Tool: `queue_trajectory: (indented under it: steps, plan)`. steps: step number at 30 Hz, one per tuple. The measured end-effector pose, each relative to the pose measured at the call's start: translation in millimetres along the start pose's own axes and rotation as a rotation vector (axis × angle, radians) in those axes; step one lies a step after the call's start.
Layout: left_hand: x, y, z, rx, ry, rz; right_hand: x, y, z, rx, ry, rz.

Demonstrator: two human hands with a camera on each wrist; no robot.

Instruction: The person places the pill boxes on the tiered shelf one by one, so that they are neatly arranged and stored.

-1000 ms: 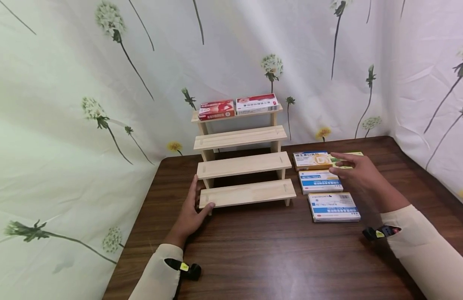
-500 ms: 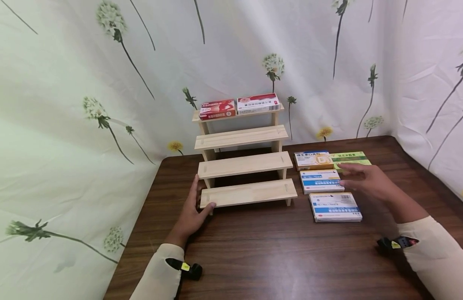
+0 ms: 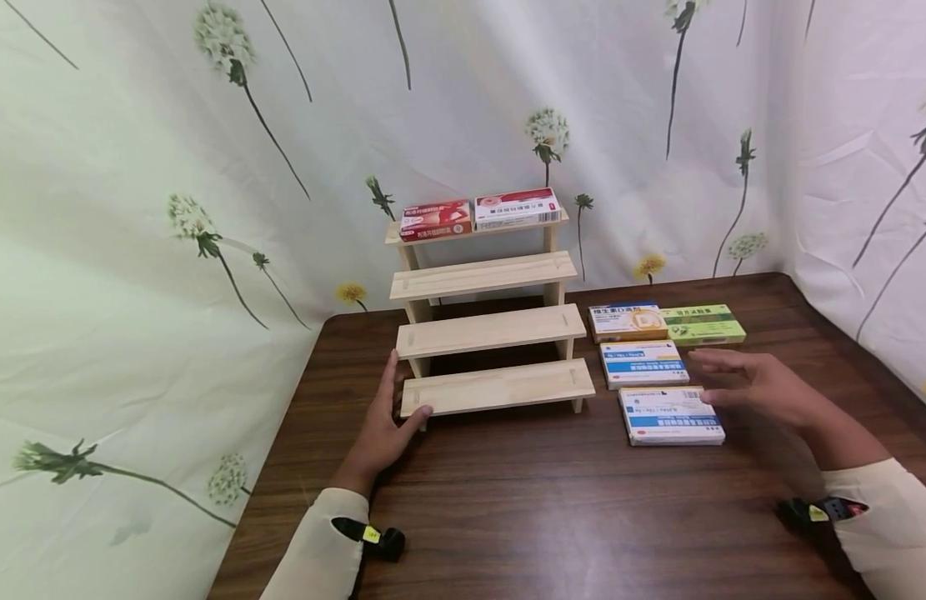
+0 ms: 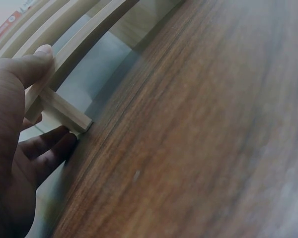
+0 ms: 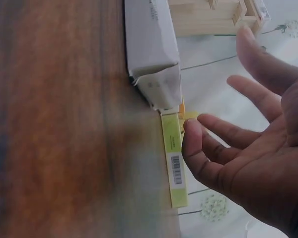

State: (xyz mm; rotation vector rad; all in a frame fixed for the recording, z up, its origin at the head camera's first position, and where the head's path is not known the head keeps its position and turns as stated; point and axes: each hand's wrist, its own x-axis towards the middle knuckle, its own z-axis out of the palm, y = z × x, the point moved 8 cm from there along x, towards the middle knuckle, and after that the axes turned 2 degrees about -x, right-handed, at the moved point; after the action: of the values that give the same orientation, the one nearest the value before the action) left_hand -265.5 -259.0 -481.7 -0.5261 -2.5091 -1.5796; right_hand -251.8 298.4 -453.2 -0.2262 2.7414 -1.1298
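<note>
A wooden step rack [image 3: 493, 329] with several tiers stands mid-table. My left hand [image 3: 380, 433] holds the left end of its lowest step; in the left wrist view the thumb [image 4: 42, 54] lies on the step and fingers reach behind the leg. My right hand [image 3: 778, 396] hovers with spread, slightly bent fingers and holds nothing, beside a white-and-blue medicine box [image 3: 671, 415]. Behind that lie another white-and-blue box [image 3: 644, 364], an orange-and-white vitamin D box [image 3: 628, 322] and a green box [image 3: 704, 325]. In the right wrist view the green box [image 5: 175, 163] shows past the fingers.
On the top step sit a red medicine box [image 3: 435, 220] and a red-and-white one [image 3: 516, 208]. The brown wood-grain table [image 3: 538, 508] ends at a curtain [image 3: 463, 100] printed with dandelions, which hangs behind and on both sides.
My right hand has moved back toward me and a little right, from over the green box to beside the nearest white-and-blue box. The left hand keeps its place on the rack.
</note>
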Motion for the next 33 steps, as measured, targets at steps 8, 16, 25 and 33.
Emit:
queue_trajectory:
  steps: [8, 16, 25, 33]
  plan:
    - [-0.2, -0.7, 1.7, -0.013, -0.010, 0.002, -11.1, 5.5, 0.4, 0.023, 0.012, -0.154]
    - [-1.0, 0.4, 3.1, -0.029, -0.022, -0.008, -15.6, 12.8, 8.0, 0.067, -0.025, -0.240]
    - [-4.3, -3.4, 2.7, 0.004, -0.014, -0.025, -22.3, 16.3, 16.6, 0.038, -0.082, -0.266]
    - [-1.7, -1.3, 2.1, 0.000, -0.017, -0.030, -21.1, 17.5, 19.9, -0.052, -0.121, -0.220]
